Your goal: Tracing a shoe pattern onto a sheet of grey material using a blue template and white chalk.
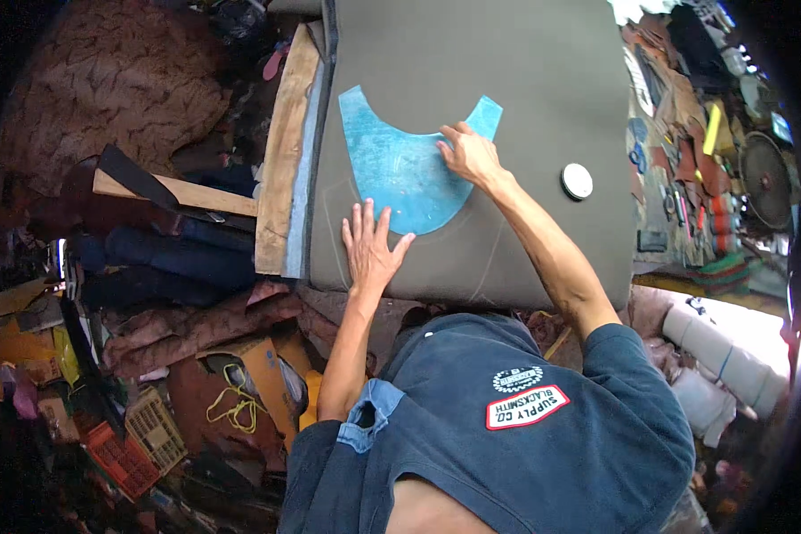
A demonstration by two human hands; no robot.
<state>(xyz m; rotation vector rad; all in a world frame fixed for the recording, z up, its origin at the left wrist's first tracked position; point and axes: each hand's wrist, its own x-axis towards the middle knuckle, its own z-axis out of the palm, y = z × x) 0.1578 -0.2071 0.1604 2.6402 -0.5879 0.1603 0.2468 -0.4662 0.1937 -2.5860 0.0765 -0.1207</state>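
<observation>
A light-blue U-shaped flat pattern piece [392, 169] lies on a dark grey-green sheet of material [543, 71], its two arms pointing away from me. My left hand [371, 252] rests flat at its near left edge, fingers spread, the tips touching or just beside the curve. My right hand [473, 158] reaches over the right arm of the piece, fingers apart and slightly bent on its surface near the inner curve. No tool shows in either hand. Faint pale curved lines run on the sheet around the blue piece. Right of my right hand sits a small round white-topped tin [577, 182].
A wooden board [285, 160] edges the sheet's left side, with a wooden bar [187, 198] sticking out from it. At right, a cluttered side table holds blue-handled scissors [637, 157], leather scraps and a yellow strip [712, 129]. Crates [123, 458] stand at lower left.
</observation>
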